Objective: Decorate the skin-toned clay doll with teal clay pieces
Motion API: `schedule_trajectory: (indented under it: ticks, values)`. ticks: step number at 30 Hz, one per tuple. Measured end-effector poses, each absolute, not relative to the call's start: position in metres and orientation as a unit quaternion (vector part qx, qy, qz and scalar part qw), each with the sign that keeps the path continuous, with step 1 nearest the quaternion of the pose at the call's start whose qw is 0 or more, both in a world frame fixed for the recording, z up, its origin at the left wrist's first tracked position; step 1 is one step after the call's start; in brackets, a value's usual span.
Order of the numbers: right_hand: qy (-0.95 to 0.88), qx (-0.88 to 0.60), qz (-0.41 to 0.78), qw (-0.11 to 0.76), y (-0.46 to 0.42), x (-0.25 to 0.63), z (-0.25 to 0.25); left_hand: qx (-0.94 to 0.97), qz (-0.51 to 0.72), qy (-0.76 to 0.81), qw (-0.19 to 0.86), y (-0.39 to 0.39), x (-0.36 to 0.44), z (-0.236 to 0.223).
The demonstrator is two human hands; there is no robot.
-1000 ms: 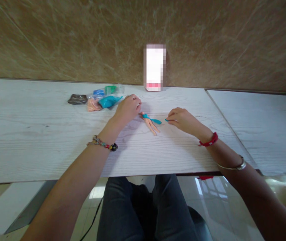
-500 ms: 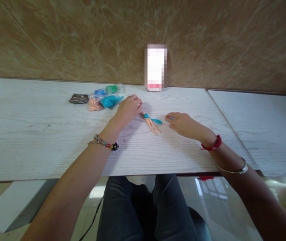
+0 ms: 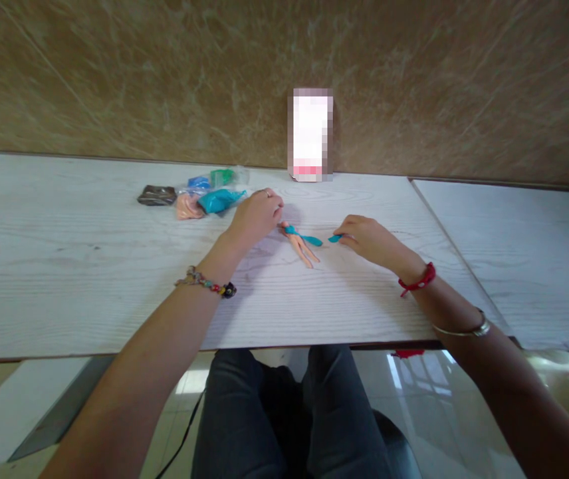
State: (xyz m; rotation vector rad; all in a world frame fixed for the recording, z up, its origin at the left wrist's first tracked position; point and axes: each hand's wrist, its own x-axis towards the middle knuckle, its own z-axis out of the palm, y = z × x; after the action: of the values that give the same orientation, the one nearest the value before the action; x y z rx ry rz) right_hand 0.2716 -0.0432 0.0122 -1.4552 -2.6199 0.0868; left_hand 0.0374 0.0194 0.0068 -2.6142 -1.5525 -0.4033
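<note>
A small peach clay figure (image 3: 299, 247) with two thin legs lies on the white wood-grain table. Teal clay (image 3: 309, 239) wraps its upper part, and a flat strip of it sticks out to the right. My left hand (image 3: 259, 211) rests just above the figure's top end with its fingers curled closed; what they hold, if anything, is hidden. To the right of the figure, my right hand (image 3: 361, 234) pinches a small flat piece of teal clay (image 3: 335, 238) between thumb and fingers, apart from the strip.
Left of my left hand lie bags of clay: teal (image 3: 221, 201), peach (image 3: 189, 206), blue (image 3: 198, 182), green (image 3: 221, 177) and a dark one (image 3: 157, 195). A blurred-out phone-like screen (image 3: 310, 133) leans on the brown marbled wall (image 3: 115, 80). A seam (image 3: 454, 253) crosses the table at right.
My right hand has lifted and closed from lying flatter over the table, and the teal piece now shows at its fingertips. My left hand and the figure stay put.
</note>
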Motion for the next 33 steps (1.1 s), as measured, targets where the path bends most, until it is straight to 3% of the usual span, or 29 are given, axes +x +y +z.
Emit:
schedule_trajectory:
  ticks: [7,18,24,33]
  values:
    - [-0.853,-0.493,0.101,0.136,-0.042,0.274,0.019,-0.851,-0.138,-0.506,0.032,0.019,0.037,0.006]
    - [-0.862,-0.486,0.094,0.111,-0.048,0.265,0.017,-0.855,-0.127,-0.501,0.037,0.021,0.036,0.004]
    - [-0.829,-0.544,-0.031,0.128,-0.045,0.266,0.015,-0.855,-0.121,-0.502,0.043,0.019,0.037,0.005]
    - [-0.850,-0.515,-0.105,0.022,-0.055,0.267,0.009,-0.854,-0.114,-0.506,0.034,0.019,0.037,0.006]
